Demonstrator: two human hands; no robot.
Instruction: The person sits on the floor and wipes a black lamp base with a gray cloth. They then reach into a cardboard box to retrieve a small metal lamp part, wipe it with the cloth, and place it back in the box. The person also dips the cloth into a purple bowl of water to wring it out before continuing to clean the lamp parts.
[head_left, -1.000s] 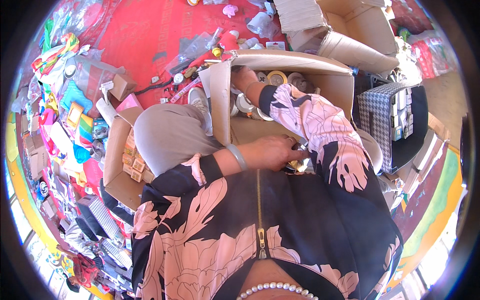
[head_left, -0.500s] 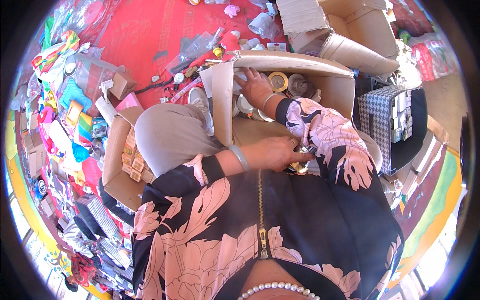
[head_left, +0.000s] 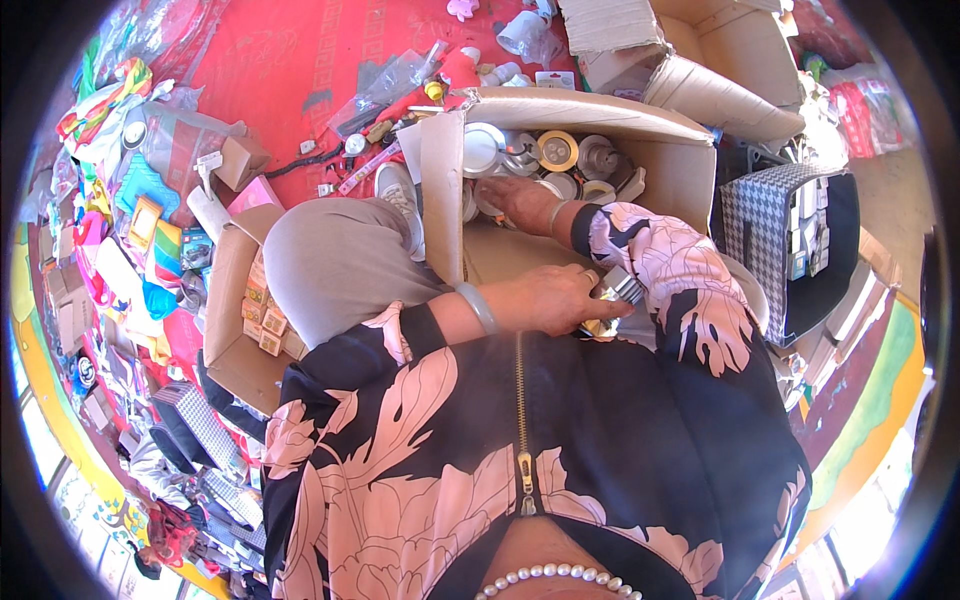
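Cardboard box [head_left: 682,190] — round pieces [head_left: 557,152] heaped inside | right hand [head_left: 528,205] over them, fingers extended; whether gripping, I cannot tell | left hand [head_left: 553,299] clasped around shiny item [head_left: 622,289] — held near floral jacket's front [head_left: 585,400].

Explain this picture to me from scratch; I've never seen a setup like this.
No robot here: a person is working bare-handed. The camera is worn on that person's head and looks down; its wide fisheye lens bends straight edges, and picture left is the person's left.

The left hand appears to hold a small shiny item, partly hidden by the fingers. The right hand reaches into an open carton, among round pieces, one with a yellow rim. Whether it grips any is unclear.

Around them, a red floor covering bears scattered goods, and a checked black-and-white box stands to the right.
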